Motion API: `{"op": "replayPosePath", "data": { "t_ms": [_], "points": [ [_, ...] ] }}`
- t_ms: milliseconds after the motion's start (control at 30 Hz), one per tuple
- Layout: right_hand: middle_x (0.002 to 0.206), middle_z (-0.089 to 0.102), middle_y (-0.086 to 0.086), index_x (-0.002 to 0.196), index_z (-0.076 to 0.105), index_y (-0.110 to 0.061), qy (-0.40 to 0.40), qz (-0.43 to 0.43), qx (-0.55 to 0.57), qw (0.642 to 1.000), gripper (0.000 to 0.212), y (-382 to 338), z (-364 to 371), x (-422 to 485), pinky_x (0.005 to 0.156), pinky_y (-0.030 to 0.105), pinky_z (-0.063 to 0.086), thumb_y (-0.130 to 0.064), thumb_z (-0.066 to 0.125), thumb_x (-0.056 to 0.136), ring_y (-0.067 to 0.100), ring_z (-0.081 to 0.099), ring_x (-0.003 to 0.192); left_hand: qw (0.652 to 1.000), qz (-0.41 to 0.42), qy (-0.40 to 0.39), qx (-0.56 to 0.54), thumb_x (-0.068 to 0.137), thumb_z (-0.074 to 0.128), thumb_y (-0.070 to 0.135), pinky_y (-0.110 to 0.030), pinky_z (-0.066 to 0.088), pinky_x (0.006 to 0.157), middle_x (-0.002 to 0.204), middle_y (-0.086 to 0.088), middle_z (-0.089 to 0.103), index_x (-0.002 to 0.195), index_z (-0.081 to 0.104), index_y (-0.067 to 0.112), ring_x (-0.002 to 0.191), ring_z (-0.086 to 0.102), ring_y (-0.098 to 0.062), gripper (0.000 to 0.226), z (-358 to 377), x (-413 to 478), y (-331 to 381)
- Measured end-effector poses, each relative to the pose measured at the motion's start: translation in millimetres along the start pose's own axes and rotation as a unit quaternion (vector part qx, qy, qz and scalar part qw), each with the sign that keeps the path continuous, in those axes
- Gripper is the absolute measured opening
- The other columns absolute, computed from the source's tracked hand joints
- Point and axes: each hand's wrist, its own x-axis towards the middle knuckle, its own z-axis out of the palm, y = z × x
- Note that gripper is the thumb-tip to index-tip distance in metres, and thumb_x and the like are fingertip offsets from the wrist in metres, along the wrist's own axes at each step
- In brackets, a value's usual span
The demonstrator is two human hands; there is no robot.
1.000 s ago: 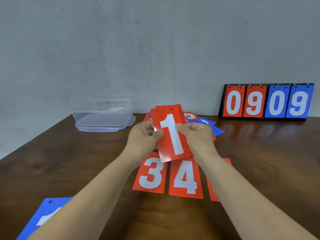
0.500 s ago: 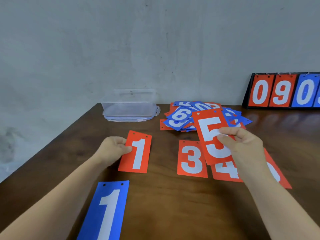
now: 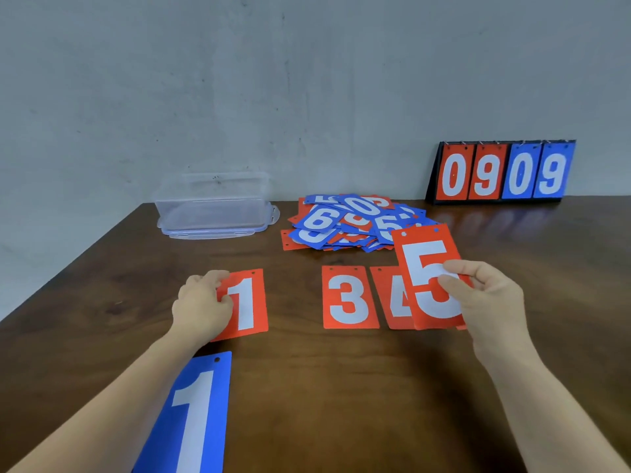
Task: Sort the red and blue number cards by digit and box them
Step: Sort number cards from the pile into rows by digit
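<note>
My left hand (image 3: 203, 303) pinches the left edge of a red 1 card (image 3: 247, 303) that lies on the table. My right hand (image 3: 485, 295) holds a red 5 card (image 3: 426, 268) tilted above the table, partly covering a red 4 card (image 3: 392, 298). A red 3 card (image 3: 349, 298) lies flat left of the 4. A blue 1 card (image 3: 194, 414) lies near the front edge under my left forearm. A loose pile of red and blue cards (image 3: 351, 221) sits further back. The clear plastic box (image 3: 213, 206) stands at the back left.
A black flip scoreboard (image 3: 502, 172) showing 0 9 0 9 stands at the back right against the grey wall. The brown wooden table (image 3: 341, 387) has its left edge running diagonally at the left.
My hands have split apart: the left carried the red 1 down to the left onto the table, and the right now holds a red 5 over the 4.
</note>
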Motion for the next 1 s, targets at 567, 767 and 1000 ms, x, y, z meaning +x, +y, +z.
{"op": "replayPosePath", "data": {
  "t_ms": [567, 767, 1000],
  "points": [
    [0.111, 0.064, 0.004, 0.100, 0.064, -0.017, 0.009, 0.044, -0.013, 0.999, 0.008, 6.8, -56.7, 41.6, 0.080, 0.037, 0.054, -0.016, 0.063, 0.092, 0.024, 0.062, 0.098, 0.985, 0.032, -0.046, 0.162, 0.089, 0.057, 0.052, -0.047, 0.030, 0.102, 0.141, 0.000, 0.046, 0.134, 0.053, 0.033, 0.130, 0.040, -0.025, 0.048, -20.3, -12.5, 24.5],
    [0.108, 0.063, 0.003, 0.093, 0.065, -0.018, 0.001, 0.059, -0.024, 0.998, 0.010, 24.4, -76.0, 68.5, 0.064, 0.024, 0.050, -0.009, 0.060, 0.093, 0.017, 0.061, 0.093, 0.989, 0.123, -0.007, 0.084, 0.090, 0.059, 0.046, -0.045, 0.033, 0.107, 0.140, -0.002, 0.049, 0.132, 0.056, 0.026, 0.131, 0.040, -0.024, 0.047, 21.2, -30.7, 100.0],
    [0.113, 0.065, 0.009, 0.104, 0.063, -0.016, -0.038, 0.072, -0.036, 0.996, 0.025, 39.6, -90.0, 95.0, 0.082, 0.035, 0.054, -0.001, 0.067, 0.085, 0.023, 0.062, 0.102, 0.969, 0.234, -0.068, 0.040, 0.092, 0.056, 0.046, -0.033, 0.027, 0.108, 0.145, 0.005, 0.044, 0.138, 0.048, 0.028, 0.133, 0.036, -0.015, 0.051, 84.8, -62.4, 197.4]
  ]
}}
